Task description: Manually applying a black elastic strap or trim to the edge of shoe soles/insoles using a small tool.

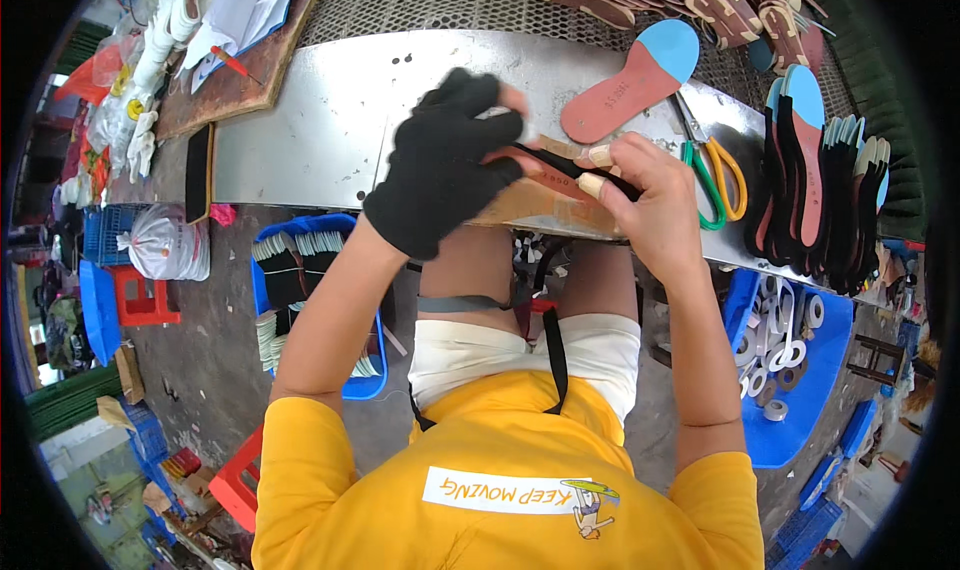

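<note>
My left hand (447, 155), in a black glove with bare fingertips, grips the left end of a red-brown and black insole (558, 177). At its other end, my right hand (652, 192) pinches the black edge. Pale wraps cover the right thumb and a fingertip. The hands hide much of the piece, which is over a tan-taped patch (520, 208) on the metal bench edge. A loose pink insole with a blue heel (632, 82) lies beyond my right hand. Scissors (712, 170) with one green and one orange handle rest just right of that hand.
Stacked insoles (805, 160) stand at the bench's right end. Brown sole pieces (720, 15) pile on the mesh behind. At the left are a wooden board (245, 95) with papers and a red pen. Blue bins hold stacked pieces (300, 270) and tape rolls (775, 350) below.
</note>
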The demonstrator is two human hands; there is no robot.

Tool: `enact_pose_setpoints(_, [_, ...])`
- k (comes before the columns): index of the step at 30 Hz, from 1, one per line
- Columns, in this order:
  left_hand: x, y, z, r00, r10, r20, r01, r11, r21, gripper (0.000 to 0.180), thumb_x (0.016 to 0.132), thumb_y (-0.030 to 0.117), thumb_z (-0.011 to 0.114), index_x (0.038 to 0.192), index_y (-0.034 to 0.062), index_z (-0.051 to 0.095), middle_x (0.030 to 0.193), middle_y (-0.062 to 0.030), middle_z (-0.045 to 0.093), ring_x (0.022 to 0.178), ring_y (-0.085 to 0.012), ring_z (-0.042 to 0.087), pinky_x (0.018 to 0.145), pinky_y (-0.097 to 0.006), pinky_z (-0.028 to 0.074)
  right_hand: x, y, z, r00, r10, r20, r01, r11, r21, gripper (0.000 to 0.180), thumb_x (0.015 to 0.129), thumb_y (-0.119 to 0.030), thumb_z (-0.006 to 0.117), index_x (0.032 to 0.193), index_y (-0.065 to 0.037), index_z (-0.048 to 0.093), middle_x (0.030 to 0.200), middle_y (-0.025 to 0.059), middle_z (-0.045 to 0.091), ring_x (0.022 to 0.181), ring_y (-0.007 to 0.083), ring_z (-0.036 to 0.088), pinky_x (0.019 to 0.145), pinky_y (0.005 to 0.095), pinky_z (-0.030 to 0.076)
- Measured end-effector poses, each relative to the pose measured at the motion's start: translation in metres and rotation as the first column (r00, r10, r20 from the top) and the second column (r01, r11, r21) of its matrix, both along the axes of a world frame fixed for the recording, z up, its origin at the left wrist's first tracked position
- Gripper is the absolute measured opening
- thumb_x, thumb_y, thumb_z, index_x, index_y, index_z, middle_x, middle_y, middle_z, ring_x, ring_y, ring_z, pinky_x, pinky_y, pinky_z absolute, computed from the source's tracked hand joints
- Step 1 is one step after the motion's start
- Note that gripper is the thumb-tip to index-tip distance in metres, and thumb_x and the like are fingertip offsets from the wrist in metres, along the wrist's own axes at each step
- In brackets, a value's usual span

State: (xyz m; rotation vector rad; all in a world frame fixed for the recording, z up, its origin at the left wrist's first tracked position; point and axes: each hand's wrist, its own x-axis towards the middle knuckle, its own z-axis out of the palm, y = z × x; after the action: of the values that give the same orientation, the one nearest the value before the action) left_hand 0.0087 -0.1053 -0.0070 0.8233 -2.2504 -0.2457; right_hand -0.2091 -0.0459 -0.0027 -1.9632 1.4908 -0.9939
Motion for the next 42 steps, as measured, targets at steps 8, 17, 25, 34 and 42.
enact_pose_setpoints(8, [-0.025,0.003,-0.003,0.994,-0.105,-0.027,0.109,0.975,0.195,0.019,0.066,0.005,0.073,0.082,0.0061,0.064,0.076,-0.0087,0.057,0.072,-0.0282,0.058,0.064,-0.036,0.047,-0.036,-0.014,0.021,0.954,0.021,0.299,-0.149,0.898,0.413,0.009,0.078,-0.002,0.07,0.087,0.0,0.069,0.077,0.0013,0.065,0.065,0.0064,0.06,0.052,0.0208,0.044])
enact_pose_setpoints(17, [-0.023,0.012,-0.005,0.991,-0.088,0.103,0.078,0.992,0.098,0.015,0.069,0.014,0.074,0.08,0.0113,0.065,0.08,-0.0023,0.059,0.078,-0.0217,0.058,0.065,-0.035,0.049,-0.037,0.016,-0.032,0.995,-0.027,0.097,0.044,0.985,-0.17,0.019,0.067,0.003,0.075,0.085,-0.004,0.072,0.081,0.0056,0.062,0.068,0.0159,0.062,0.058,0.0274,0.048])
enact_pose_setpoints(25, [-0.043,0.026,0.0,0.983,-0.003,0.185,0.031,0.988,-0.151,0.019,0.068,0.021,0.074,0.084,0.0143,0.066,0.084,-0.0016,0.059,0.08,-0.0218,0.059,0.064,-0.036,0.048,-0.051,0.009,-0.029,0.985,0.113,0.129,-0.112,0.994,-0.012,0.017,0.071,-0.005,0.075,0.086,0.0,0.07,0.081,0.0074,0.063,0.07,0.022,0.062,0.063,0.0306,0.048])
enact_pose_setpoints(34, [0.002,0.041,0.039,0.828,-0.337,0.448,0.236,0.934,0.267,0.031,0.078,0.032,0.072,0.1,0.0086,0.069,0.096,-0.013,0.067,0.088,-0.0333,0.065,0.075,-0.04,0.052,-0.052,0.019,0.041,0.987,0.158,0.013,-0.15,0.903,0.402,0.028,0.089,-0.025,0.061,0.079,0.0,0.065,0.057,0.0049,0.054,0.049,0.0152,0.053,0.049,0.0268,0.042])
enact_pose_setpoints(42, [0.031,0.07,0.053,0.977,-0.207,-0.059,0.181,0.639,0.748,0.031,0.078,0.019,0.073,0.1,-0.0025,0.067,0.095,-0.0162,0.069,0.086,-0.0241,0.066,0.077,-0.033,0.05,-0.061,0.063,0.046,0.847,-0.146,0.511,-0.161,0.846,0.509,0.016,0.085,-0.017,0.069,0.082,-0.001,0.066,0.057,-0.0023,0.054,0.044,0.0028,0.044,0.041,0.0183,0.031])
